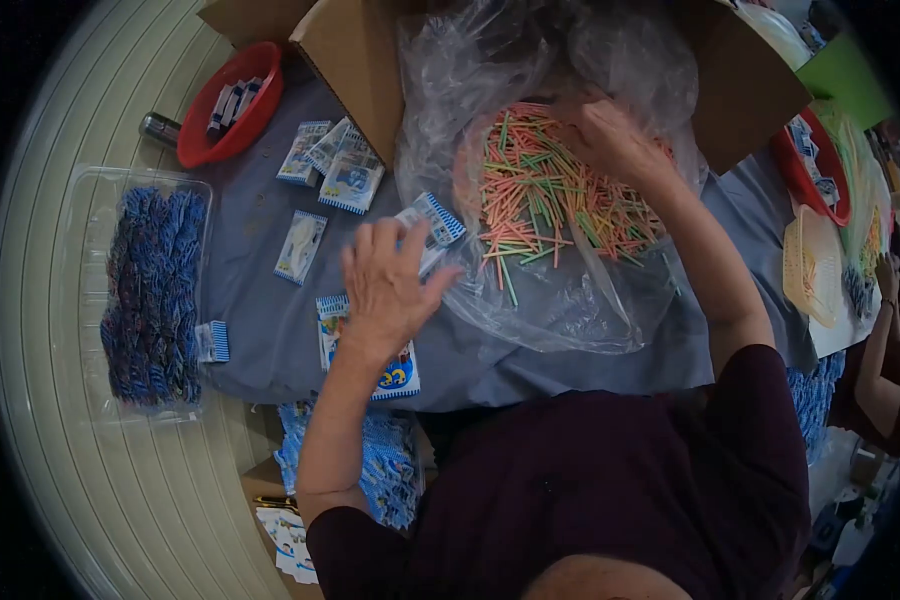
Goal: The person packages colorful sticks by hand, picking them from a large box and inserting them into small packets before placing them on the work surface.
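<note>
My left hand (390,285) is over the grey cloth with its fingers spread, slightly blurred. Just beyond its fingertips lies a small blue-and-white packet (442,220), overlapped by the hand in this view. Below my left wrist, larger printed packets (400,375) lie partly covered. My right hand (620,145) reaches into a heap of thin pink, green and yellow sticks (530,190); its fingers are bent down and mostly hidden, so I cannot tell what they hold. The heap rests in a clear plastic bag (610,325) that spills from a cardboard box (355,75).
Several small packets (353,180) lie left of the box. A red bowl (195,130) holds more packets. At far left stands a clear tray (90,290) of dark blue bundles. On the right are another red bowl (820,200), a yellow basket (810,265) and another person's arm (875,350).
</note>
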The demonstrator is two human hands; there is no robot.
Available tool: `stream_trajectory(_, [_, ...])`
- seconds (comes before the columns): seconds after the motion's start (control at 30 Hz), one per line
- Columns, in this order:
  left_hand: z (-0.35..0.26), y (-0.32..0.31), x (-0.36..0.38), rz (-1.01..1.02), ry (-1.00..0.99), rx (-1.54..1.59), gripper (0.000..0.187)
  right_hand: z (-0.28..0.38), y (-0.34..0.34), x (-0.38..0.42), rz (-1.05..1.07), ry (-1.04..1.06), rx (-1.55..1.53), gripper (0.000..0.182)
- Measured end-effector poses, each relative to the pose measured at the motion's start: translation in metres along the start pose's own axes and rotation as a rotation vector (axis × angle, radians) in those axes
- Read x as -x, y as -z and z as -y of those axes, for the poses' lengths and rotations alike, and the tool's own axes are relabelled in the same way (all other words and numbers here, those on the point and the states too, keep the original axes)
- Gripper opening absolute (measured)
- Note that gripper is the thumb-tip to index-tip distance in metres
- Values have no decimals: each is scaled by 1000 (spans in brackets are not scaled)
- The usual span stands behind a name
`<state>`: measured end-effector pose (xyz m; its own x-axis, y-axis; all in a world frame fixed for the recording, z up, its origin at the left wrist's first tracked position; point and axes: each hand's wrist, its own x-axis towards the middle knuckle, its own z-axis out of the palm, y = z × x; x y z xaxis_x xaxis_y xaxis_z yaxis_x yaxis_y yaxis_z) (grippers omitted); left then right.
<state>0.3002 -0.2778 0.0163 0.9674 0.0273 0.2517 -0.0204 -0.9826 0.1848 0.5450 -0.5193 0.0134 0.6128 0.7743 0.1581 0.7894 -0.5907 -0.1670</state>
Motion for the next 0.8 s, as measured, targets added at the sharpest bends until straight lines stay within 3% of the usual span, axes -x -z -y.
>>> stream_trajectory(0.03, [-6,-2,2,78,21,26,62,-4,-7,-9,-2,5,5,32])
stream_trajectory(0.1, [-6,-22,7,32,54,3,60,-12,-37,-27,-10,-84,134,47])
stream_trajectory(0.23, [-12,-38,12,-33,101,-55,54,-17,-53,-47,-29,-124,145,58])
stream_trajectory(0.3, [-10,-43,14,-58,99,-51,52,-17,-43,-57,267,-160,-109,55])
stream_trajectory(0.33, [-8,-44,14,-79,94,-41,50,-14,-40,-58,259,-150,-108,55])
stream_trajectory(0.4, [-12,-36,14,-104,103,-2,48,1,-30,-45,201,-172,89,45])
stream_trajectory(0.53, [-13,-33,11,-182,119,45,43,13,-21,-23,89,-133,119,39])
stream_trajectory(0.73, [-5,-55,13,-197,68,-115,38,-1,-31,-15,-80,24,-15,34])
stream_trajectory(0.8, [-8,-64,13,-195,51,-162,36,3,-28,-9,-209,79,-305,36])
